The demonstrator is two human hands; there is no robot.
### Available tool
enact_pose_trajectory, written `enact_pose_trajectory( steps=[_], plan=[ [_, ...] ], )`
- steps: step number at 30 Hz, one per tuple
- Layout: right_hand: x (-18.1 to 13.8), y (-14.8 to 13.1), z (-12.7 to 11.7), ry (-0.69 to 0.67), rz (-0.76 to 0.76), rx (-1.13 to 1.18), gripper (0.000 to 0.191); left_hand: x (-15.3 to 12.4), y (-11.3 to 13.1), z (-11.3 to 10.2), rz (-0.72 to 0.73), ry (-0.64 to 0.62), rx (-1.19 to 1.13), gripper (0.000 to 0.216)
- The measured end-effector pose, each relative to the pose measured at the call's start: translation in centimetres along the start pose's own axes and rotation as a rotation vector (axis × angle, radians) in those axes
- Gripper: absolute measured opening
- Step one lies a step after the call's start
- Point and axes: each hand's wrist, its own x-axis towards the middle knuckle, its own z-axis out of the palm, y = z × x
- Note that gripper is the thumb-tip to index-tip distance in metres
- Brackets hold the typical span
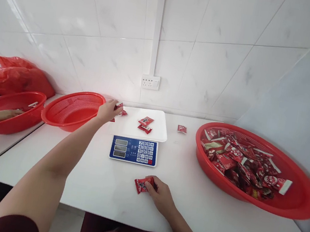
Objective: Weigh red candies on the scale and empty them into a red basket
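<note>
Reaching with the left hand (pixel 107 111) to ten o'clock of the scale (pixel 133 150), at the near-left edge of its white platform (pixel 129 129); pinching a small red packet (pixel 119 106) at the fingertips, thumb and fingers closed about it; close by that hand, along the platform's edge, more red wrappers (pixel 124 112), partly hidden; further in, toward twelve o'clock of the scale, two loose packets (pixel 146 121) lying against each other on the platform.

Gripping with the right hand (pixel 160 195), at five o'clock, a printed red packet (pixel 140 185), thumb on top, free end pointing to nine o'clock; under the fingers, more dark red wrapping, too covered to tell one packet from two; low over the white table (pixel 95 193), touching or apart impossible to tell.

At two o'clock, flat on the table, a single packet (pixel 182 129); at three o'clock, a wide red basket (pixel 301 196) heaped with red packets (pixel 239 160); at nine o'clock, a red colander (pixel 67 114); farther out that way, a red basin (pixel 14 129) with a co-worker's hand (pixel 11 113) inside, grip impossible to make out; toward ten o'clock, red plastic bags (pixel 16 78); at twelve o'clock, a white socket (pixel 150 82).
</note>
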Motion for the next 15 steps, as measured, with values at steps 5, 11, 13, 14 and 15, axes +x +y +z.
enact_pose_trajectory(
  steps=[5,11,13,14,15],
  plan=[
    [0.1,0.2,0.0,-0.005,0.010,-0.013,0.028,0.0,-3.3,-2.2,-0.136,0.092,0.040,0.036],
    [-0.1,-0.4,0.0,-0.004,0.004,0.023,0.026,-0.1,-9.3,-5.2,-0.204,0.065,0.341,0.043],
    [-0.1,-0.5,0.0,-0.004,0.006,0.036,0.026,0.0,-11.2,-5.8,-0.222,0.024,0.418,0.049],
    [-0.1,-0.5,0.0,-0.004,0.008,0.037,0.026,0.1,-11.8,-6.0,-0.241,0.000,0.439,0.054],
    [-0.1,-0.5,0.0,-0.003,0.010,0.035,0.026,0.3,-12.1,-6.0,-0.263,-0.023,0.444,0.058]
  ],
)
